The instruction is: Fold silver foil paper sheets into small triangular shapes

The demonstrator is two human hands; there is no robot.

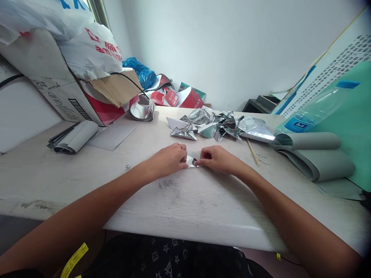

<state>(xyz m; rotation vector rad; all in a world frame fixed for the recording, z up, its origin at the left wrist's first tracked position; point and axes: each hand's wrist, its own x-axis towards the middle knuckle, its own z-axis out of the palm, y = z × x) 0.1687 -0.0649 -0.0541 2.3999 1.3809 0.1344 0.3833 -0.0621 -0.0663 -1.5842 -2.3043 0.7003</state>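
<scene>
A small folded piece of silver foil paper (191,161) lies at the middle of the table, between my two hands. My left hand (174,159) pinches its left end with fingers curled, a ring on one finger. At the right end, my right hand (215,159) grips the foil paper between thumb and fingers. Both hands rest low on the tabletop, and they partly hide the piece. Just beyond them spreads a pile of folded silver foil shapes (207,129), some pointed and boat-like.
Rolled grey sheets (315,154) and a plastic bottle (307,112) stand right, near a wooden stick (253,152) and rubber band (263,159). Left are a folded stack of sheets (77,137), a flat sheet (113,136), a foil-lined roll (141,112) and a cardboard box (62,90).
</scene>
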